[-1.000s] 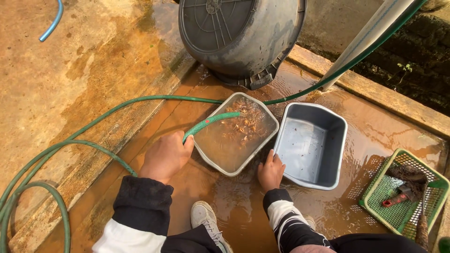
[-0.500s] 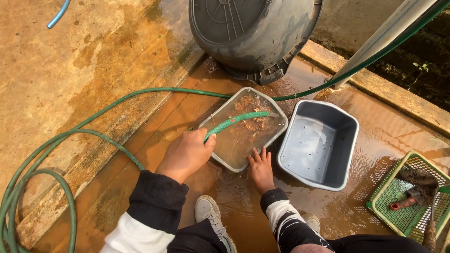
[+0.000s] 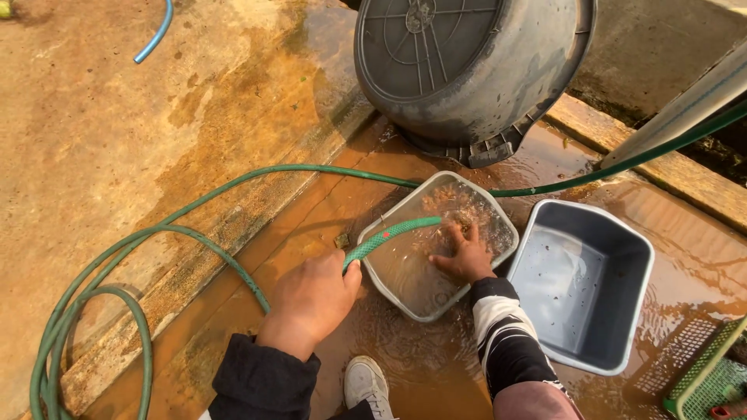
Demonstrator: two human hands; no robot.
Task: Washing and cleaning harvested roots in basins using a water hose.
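My left hand point(image 3: 311, 299) grips a green garden hose point(image 3: 387, 235) just left of a grey plastic tub point(image 3: 387, 292), with the nozzle end aimed over the tub and water running into it. The tub holds muddy water with brown bits. My right hand point(image 3: 465, 255) is spread, fingers apart, inside that tub in the water. A second grey tub point(image 3: 622, 311), nearly empty, stands right beside it on the wet ground.
A large dark bucket point(image 3: 467, 70) lies tipped on its side just beyond the tubs. Loops of hose point(image 3: 85, 311) run over the concrete at left. A green plastic basket point(image 3: 712, 381) sits at the lower right corner. My white shoe point(image 3: 366, 385) is below the tub.
My right hand moved from the tub's near rim into the water. My left hand brought the hose end over the tub. The view has shifted closer.
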